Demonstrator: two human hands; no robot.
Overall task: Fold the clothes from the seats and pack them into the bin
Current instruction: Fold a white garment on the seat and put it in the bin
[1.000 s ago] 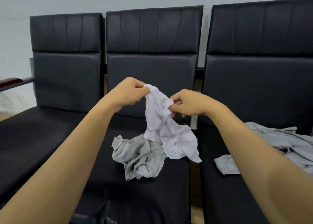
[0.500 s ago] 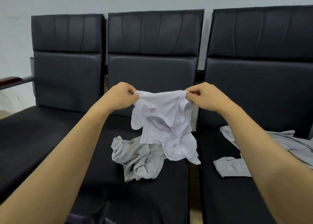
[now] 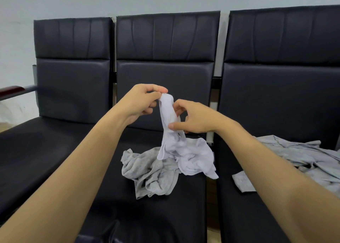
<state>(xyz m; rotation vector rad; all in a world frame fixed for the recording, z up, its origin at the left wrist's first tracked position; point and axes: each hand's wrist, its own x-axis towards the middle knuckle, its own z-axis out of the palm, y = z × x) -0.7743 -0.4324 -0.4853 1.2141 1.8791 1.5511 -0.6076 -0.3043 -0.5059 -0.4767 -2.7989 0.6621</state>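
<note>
White garment held bunched above the middle seat; bin not in view.

The left hand [image 3: 142, 100] pinches the top of the white garment [image 3: 176, 143] between thumb and fingertips; the right hand [image 3: 193, 118] pinches it lower down. Its lower folds rest on the middle seat [image 3: 184, 215], partly over a crumpled grey garment [image 3: 150, 173]. The fabric appears light, thin and limp, so it likely sags and twists; take hold at two hem or shoulder corners and spread it flat. Edges and seams are lost in the bunching. A second grey garment [image 3: 298, 156] on the right seat [image 3: 257, 215] is cut off by the frame edge.
</note>
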